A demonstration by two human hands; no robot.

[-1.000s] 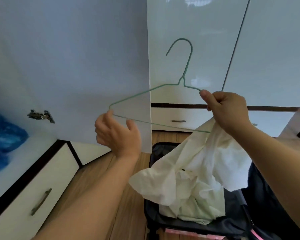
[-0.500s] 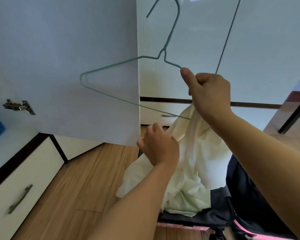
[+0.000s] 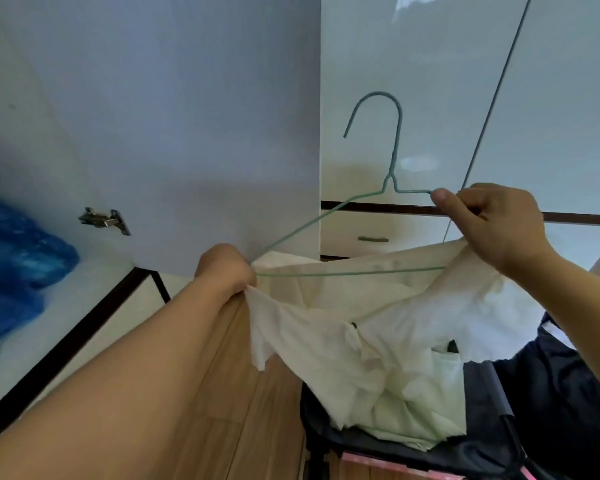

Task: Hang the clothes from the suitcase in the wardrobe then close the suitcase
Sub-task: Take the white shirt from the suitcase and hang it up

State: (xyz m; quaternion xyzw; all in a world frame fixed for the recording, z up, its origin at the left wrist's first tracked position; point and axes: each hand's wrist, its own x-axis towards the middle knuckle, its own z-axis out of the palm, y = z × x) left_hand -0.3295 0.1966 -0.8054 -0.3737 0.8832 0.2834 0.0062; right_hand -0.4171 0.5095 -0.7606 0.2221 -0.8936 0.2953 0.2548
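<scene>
Hanger [image 3: 392,157] hook up, bar level btwn left hand [image 3: 226,270] & right hand [image 3: 496,223].

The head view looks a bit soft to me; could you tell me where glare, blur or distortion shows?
Head view: glare patches on the glossy wardrobe doors; blue bag at the left edge smeared; wide-angle lens slants the door seams; green hanger and both hands stay fairly sharp.

Cream garment [image 3: 378,327] draped from green wire hanger [image 3: 394,157], above open suitcase [image 3: 388,448].
</scene>
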